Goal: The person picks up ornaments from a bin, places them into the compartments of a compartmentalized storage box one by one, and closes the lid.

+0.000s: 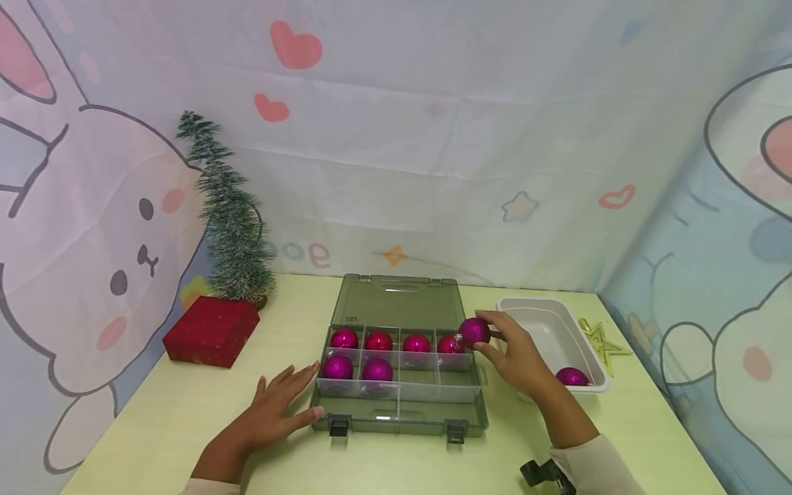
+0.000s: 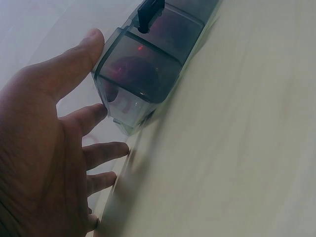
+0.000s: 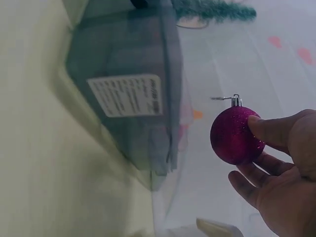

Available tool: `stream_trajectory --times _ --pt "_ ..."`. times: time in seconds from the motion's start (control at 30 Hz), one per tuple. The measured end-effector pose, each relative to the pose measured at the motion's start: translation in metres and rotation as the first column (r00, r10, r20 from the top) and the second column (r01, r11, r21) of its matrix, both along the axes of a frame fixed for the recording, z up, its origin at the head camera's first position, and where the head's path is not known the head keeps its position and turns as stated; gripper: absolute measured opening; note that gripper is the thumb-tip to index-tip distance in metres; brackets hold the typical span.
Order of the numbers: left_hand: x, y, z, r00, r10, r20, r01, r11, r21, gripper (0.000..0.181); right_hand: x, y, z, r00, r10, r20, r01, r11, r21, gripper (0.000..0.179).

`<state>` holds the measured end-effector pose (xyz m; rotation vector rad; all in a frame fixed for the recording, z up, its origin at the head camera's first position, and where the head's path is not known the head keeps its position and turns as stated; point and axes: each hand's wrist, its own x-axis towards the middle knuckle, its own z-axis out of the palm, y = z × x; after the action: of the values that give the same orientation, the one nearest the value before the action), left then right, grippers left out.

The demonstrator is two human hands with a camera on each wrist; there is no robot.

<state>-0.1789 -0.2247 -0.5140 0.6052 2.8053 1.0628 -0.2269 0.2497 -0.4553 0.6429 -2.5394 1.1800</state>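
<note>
— How many baubles from the head camera?
— Eight. Six baubles point(image 1: 337, 367) sit in the divided box point(image 1: 408, 427): four across the back row, two at the left of the middle row. One purple bauble point(image 1: 572, 377) lies in the white tub point(image 1: 544, 337). The glittery bauble point(image 1: 475, 333) is pinched by the right hand point(image 1: 520, 357), at the box's right end.
— And the left hand point(image 1: 272, 412)?
— Released, fingers spread beside the box's left end.
— What's around them?
— One small tree point(image 1: 235, 227) and one red block point(image 1: 212, 330) on the left, one gold star point(image 1: 605, 344) just beside the tub, one lid point(image 1: 399, 299) tipped back, two black latches point(image 1: 338, 426). The held bauble partly covers the back row's rightmost one.
— Left wrist?
— One latch; thumb and forefinger at the box's corner. Baubles behind the wall are too dim to count.
— Right wrist?
— One bauble between thumb and fingers, one silver cap point(image 3: 236, 101) uppermost, one white label point(image 3: 128, 95). The box's side blocks its compartments.
</note>
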Motion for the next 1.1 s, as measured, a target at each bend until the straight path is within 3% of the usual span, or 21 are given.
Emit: stream_trajectory --times 0.37,0.63,1.1 --pt "-0.002 0.000 -0.002 1.000 0.005 -0.001 -0.005 1.000 -0.014 0.083 0.006 -0.035 -0.010 0.997 0.078 -0.015 -0.078 0.997 0.023 0.052" --pt "-0.002 -0.001 -0.002 1.000 -0.004 -0.004 0.004 1.000 -0.003 0.083 0.011 -0.054 -0.016 0.994 0.079 -0.071 -0.076 0.996 0.047 0.052" --pt "-0.002 -0.001 -0.003 1.000 -0.004 0.000 0.004 1.000 -0.003 0.082 0.013 -0.067 -0.033 0.983 0.120 -0.139 -0.115 0.992 0.043 0.051"
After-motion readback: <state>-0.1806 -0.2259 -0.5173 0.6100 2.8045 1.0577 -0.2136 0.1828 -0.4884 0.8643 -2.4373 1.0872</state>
